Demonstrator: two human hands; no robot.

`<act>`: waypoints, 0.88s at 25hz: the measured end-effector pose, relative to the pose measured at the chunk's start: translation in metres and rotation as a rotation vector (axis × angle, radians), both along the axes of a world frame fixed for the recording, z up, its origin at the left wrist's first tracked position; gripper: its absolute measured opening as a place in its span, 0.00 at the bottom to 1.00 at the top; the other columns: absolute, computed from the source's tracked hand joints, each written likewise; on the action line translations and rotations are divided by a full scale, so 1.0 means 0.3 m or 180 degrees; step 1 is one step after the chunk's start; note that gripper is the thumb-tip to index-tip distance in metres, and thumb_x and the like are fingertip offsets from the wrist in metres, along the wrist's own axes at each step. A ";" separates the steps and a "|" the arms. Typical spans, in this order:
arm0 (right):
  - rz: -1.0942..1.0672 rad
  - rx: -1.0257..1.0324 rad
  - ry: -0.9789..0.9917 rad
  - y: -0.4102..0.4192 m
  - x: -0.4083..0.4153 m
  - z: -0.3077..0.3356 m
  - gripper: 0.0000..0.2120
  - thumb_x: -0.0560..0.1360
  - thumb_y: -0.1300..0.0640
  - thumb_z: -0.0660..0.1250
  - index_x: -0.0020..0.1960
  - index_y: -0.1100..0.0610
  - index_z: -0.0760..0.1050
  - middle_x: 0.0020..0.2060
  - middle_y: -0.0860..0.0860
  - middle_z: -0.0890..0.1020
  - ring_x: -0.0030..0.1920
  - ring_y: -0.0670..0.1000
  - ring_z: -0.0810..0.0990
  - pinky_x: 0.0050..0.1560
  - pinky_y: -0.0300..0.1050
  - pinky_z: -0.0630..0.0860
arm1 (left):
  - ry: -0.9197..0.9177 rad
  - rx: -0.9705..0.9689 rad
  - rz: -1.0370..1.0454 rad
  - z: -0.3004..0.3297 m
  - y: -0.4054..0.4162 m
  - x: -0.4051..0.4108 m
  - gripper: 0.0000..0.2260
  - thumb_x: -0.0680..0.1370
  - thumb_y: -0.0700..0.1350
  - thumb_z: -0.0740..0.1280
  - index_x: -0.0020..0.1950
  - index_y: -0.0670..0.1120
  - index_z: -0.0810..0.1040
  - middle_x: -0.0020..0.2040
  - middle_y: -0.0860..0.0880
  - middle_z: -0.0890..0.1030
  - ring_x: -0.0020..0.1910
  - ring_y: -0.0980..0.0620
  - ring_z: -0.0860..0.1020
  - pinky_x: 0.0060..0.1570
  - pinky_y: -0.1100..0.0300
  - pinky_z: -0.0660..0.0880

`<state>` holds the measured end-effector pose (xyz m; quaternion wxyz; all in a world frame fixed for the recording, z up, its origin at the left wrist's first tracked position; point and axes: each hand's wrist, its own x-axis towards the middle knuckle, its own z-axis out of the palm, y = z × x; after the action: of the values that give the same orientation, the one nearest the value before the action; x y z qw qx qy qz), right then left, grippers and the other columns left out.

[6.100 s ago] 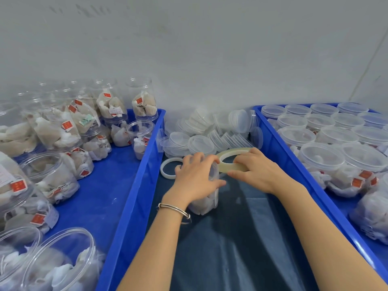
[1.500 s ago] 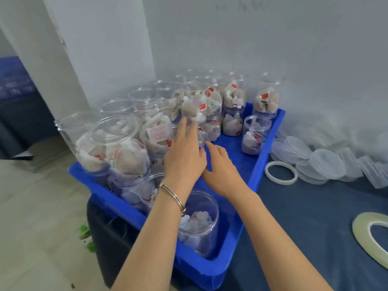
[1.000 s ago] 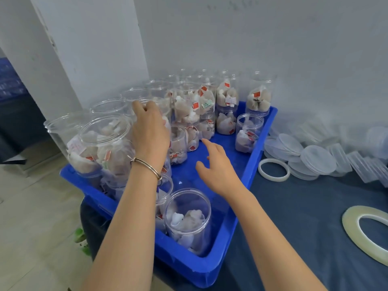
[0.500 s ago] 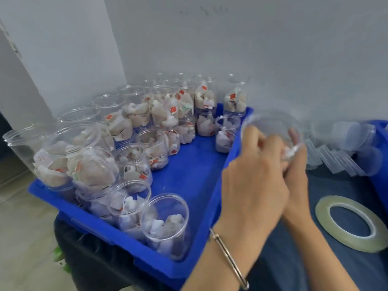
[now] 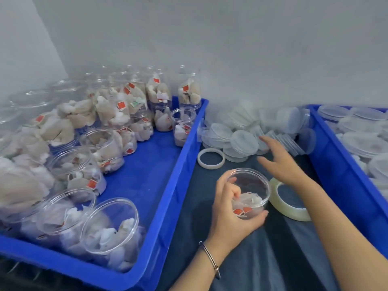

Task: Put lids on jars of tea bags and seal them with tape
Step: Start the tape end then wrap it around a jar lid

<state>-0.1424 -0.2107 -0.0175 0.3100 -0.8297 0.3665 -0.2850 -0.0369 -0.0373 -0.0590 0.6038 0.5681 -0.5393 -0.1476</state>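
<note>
We see an open clear jar (image 5: 249, 192) of tea bags standing on the dark blue cloth (image 5: 262, 259) between two blue crates, its mouth uncovered and a red tag showing through the wall near its base. The left hand (image 5: 228, 211) grips this jar, fingers curled round its near side and the thumb pressed against the front. Just beside the jar on the right lies a roll of clear tape (image 5: 287, 204), flat on the cloth and partly under the right forearm. The right hand (image 5: 281, 162) reaches out beyond the jar with its fingers spread and straight, holding nothing, the fingertips at the edge of the heap of clear lids (image 5: 243, 141) piled against the wall. A white ring (image 5: 211, 158) lies flat on the cloth near those lids. The left crate (image 5: 172, 196) holds many more open jars of tea bags (image 5: 109, 227), some stacked. The right crate (image 5: 336, 175) holds jars already wearing lids (image 5: 361, 141).
</note>
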 end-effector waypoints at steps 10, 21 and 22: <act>-0.0689 -0.0895 0.1948 -0.124 0.219 -0.024 0.34 0.75 0.34 0.60 0.75 0.47 0.55 0.71 0.59 0.62 0.73 0.60 0.56 0.67 0.63 0.62 | 0.0366 -0.0033 -0.0182 -0.007 -0.058 0.015 0.34 0.63 0.38 0.78 0.62 0.56 0.66 0.65 0.54 0.69 0.64 0.52 0.72 0.60 0.60 0.72; -0.0707 -0.0885 0.0779 0.281 0.084 0.085 0.29 0.72 0.39 0.63 0.72 0.42 0.65 0.66 0.48 0.67 0.68 0.49 0.64 0.55 0.42 0.65 | 0.0525 0.0822 -0.0414 0.021 -0.211 0.029 0.37 0.63 0.36 0.79 0.66 0.51 0.66 0.49 0.64 0.78 0.46 0.71 0.77 0.40 0.75 0.74; -0.0680 -0.0999 0.0966 0.276 0.092 0.092 0.29 0.73 0.40 0.62 0.73 0.43 0.64 0.67 0.48 0.67 0.69 0.49 0.62 0.57 0.44 0.67 | 0.0399 0.0874 -0.0413 0.031 -0.224 0.030 0.37 0.64 0.38 0.79 0.67 0.48 0.65 0.53 0.62 0.77 0.51 0.69 0.76 0.47 0.72 0.74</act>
<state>-0.1146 -0.1279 0.0101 0.0868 -0.8575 0.4457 -0.2417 -0.0278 -0.1044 -0.0497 0.5422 0.5989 -0.5109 -0.2937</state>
